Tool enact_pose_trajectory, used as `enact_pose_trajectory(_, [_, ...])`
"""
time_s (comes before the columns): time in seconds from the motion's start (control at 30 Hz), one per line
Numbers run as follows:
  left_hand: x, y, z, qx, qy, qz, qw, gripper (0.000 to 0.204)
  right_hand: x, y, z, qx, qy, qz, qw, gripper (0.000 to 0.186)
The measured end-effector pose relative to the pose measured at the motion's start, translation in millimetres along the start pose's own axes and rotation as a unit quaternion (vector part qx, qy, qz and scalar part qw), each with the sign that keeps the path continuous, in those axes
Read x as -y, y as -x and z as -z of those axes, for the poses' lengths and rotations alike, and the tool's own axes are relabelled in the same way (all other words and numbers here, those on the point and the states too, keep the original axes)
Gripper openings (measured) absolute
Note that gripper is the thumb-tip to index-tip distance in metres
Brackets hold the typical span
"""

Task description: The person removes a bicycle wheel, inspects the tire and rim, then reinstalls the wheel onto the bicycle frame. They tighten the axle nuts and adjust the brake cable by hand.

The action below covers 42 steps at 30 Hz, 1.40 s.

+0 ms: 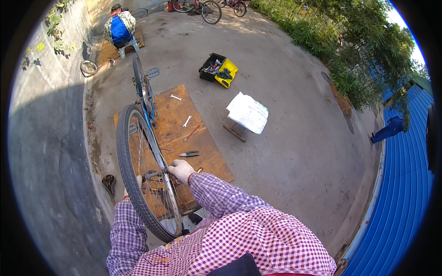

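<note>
A blue-framed bicycle [147, 108] stands before me, its spoked wheel [123, 152] closest to me. My right hand [182, 170], in a pale knit glove, is at the wheel's hub on the right side. Its fingers are curled closed there, and whatever they grip is hidden. My left hand [134, 186], also gloved, is at the wheel's left side; tyre and spokes cover most of its fingers. Just beyond my right hand, pliers [189, 153] with dark handles lie on a wooden board [207, 154]. A thin red-handled tool [192, 133] and two wrenches [187, 121] lie farther along it.
A bicycle saddle [108, 185] lies on the ground at left, near the wall. Beyond the board are an open black toolbox [207, 72] with a yellow lid and a stand topped by white paper [247, 113]. Another person [120, 28] sits far left. Blue corrugated panels [400, 193] line the right.
</note>
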<state>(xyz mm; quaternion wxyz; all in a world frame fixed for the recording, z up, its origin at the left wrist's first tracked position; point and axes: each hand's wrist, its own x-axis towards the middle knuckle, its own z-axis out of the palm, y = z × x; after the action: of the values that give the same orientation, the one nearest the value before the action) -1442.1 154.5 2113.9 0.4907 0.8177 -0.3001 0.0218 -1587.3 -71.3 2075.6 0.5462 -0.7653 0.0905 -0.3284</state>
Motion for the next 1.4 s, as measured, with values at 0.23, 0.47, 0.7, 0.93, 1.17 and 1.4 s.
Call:
enact_pose_trajectory(0.23, [-4.6,0.3,-21.5,0.007,-0.02,-0.009,1.0,0.056,-17.4,-0.1,16.6,-0.004,-0.001,-0.004,1.0,0.034])
enact_pose_trajectory(0.47, [21.9,7.1,58.3,0.001,0.049,-0.011,0.999,0.059,55.1,23.5,-38.7,0.027,0.006,0.018,0.999,0.035])
enact_pose_trajectory(0.7, [15.3,93.7,127.2,0.046,0.096,-0.019,0.994,0.027,93.1,100.2,-103.5,0.039,-0.038,-0.1,0.994,0.04])
enact_pose_trajectory(0.93, [34.7,62.0,99.2,0.044,0.151,-0.055,0.986,0.033,65.6,81.2,-83.9,0.029,-0.051,-0.063,0.996,0.037])
enact_pose_trajectory(1.17, [73.8,2.2,71.7,0.048,0.018,-0.132,0.99,0.036,55.4,64.5,-64.1,0.004,-0.033,-0.02,0.999,0.039])
enact_pose_trajectory(1.4, [131.8,-64.3,63.9,0.104,-0.006,-0.192,0.976,0.031,53.7,60.1,-52.3,0.005,-0.011,-0.022,1.0,0.036])
